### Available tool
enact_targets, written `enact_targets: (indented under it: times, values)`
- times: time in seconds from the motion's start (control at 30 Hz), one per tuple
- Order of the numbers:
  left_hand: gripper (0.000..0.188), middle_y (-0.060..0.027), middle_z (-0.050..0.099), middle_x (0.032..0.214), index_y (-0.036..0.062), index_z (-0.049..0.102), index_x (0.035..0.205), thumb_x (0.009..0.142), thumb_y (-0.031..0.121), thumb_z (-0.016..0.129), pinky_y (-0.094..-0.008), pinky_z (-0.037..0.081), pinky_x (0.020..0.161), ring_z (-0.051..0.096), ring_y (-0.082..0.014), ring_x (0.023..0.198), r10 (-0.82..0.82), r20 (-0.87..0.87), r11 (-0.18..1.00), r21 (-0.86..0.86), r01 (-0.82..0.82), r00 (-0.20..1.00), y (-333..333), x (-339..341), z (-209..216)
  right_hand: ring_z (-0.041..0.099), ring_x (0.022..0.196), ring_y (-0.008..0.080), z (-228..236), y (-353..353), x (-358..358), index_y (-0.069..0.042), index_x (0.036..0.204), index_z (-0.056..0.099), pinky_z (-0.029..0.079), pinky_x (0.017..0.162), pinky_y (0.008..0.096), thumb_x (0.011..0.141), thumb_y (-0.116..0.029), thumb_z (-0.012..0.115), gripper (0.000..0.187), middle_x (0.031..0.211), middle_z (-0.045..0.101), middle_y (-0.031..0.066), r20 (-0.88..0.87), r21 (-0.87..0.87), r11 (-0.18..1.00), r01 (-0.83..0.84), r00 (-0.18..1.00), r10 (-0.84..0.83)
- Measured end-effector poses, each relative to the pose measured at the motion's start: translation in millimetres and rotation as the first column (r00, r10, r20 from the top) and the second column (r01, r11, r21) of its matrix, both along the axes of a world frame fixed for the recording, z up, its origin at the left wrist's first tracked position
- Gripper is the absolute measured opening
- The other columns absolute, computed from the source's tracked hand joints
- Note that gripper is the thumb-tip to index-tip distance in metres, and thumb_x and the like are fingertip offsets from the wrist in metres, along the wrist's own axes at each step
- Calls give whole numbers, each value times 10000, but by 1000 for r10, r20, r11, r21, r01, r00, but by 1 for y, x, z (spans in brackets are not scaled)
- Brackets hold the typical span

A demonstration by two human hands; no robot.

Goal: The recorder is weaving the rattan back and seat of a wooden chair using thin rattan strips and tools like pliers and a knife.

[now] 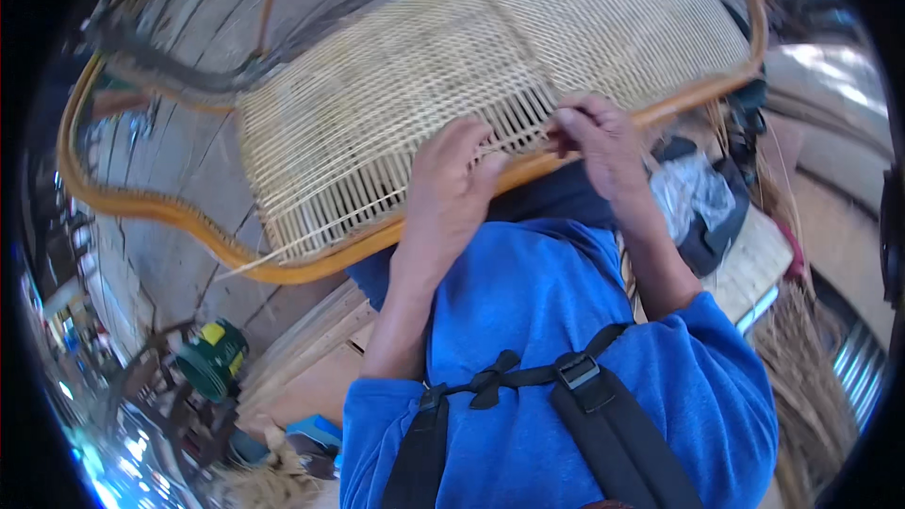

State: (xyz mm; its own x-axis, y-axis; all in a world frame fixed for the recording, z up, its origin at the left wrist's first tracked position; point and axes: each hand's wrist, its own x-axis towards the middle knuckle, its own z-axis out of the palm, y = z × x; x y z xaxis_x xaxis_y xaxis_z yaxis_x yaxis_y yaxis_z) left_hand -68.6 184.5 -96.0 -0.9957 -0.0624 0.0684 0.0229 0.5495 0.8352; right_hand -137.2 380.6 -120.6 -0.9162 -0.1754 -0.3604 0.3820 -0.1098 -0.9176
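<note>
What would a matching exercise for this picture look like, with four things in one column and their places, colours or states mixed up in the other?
Things:
1. Left hand
2. Curved wooden frame
3. Green container
4. Plastic bag

Places, colours, states:
A. See-through and crumpled
B. Lower left of the picture, with yellow patches
C. At the near edge of the woven panel
D. Orange-brown

Right pairs: 1-C, 2-D, 3-B, 4-A.
</note>
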Motion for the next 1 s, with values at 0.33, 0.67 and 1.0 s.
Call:
enact_targets:
  times: [0.33,0.67,1.0]
  values:
    - [168,-53,556,636,6,617,873,881,168,571,-267,425,556,529,-114,579,-289,445,951,238,199,847,36,10,-14,588,631,87,-6,117,16,-14,911,602,455,561,209,916,-203,536,200,768,627,36,-33,302,938,172,985,-170]
    - [168,13,529,630,16,615,917,898,172,555,-214,387,528,476,-43,573,-331,538,881,470,50,775,63,5,-4,517,1057,391,-81,145,177,-45,1258,442,425,903,445,743,-232,657,588,1179,490,265,260,960,59,-273,950,176]
    - [149,-37,592,651,19,617,910,866,152,566,-233,445,570,548,-73,602,-317,548,924,362,122,774,41,36,10,564,890,369,-7,140,137,-16,991,580,442,769,433,807,-289,569,329,898,581,217,408,671,566,-479,876,257]
